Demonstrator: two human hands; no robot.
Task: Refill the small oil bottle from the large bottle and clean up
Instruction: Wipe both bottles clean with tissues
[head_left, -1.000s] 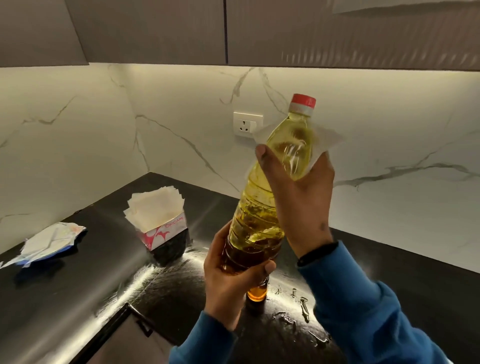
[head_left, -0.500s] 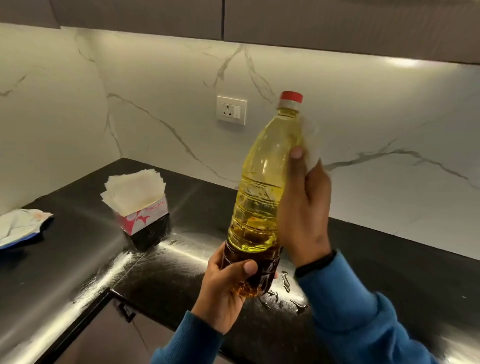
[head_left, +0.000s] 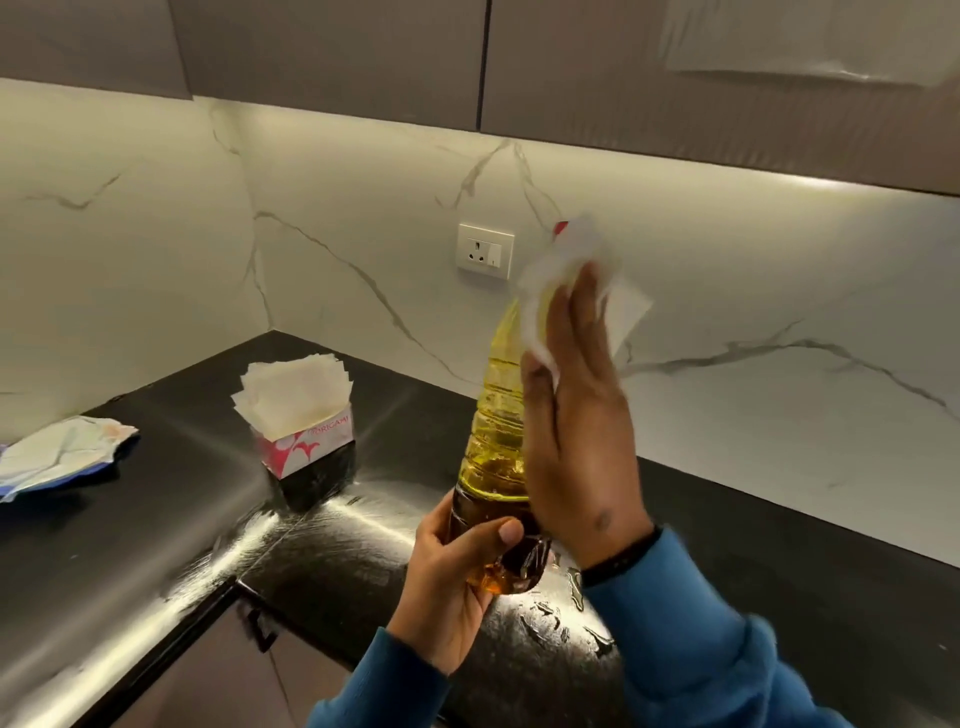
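tissue (head_left: 582, 291) now higher, over cap

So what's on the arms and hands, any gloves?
No gloves: both hands bare. Left hand and right hand come out of long blue sleeves. A dark band circles the right wrist at the cuff.

My left hand (head_left: 457, 582) grips the base of the big oil bottle (head_left: 496, 441), held above the black counter (head_left: 156, 519). My right hand (head_left: 576, 415), fingers straight, presses a white tissue (head_left: 566, 280) against the bottle's upper side.
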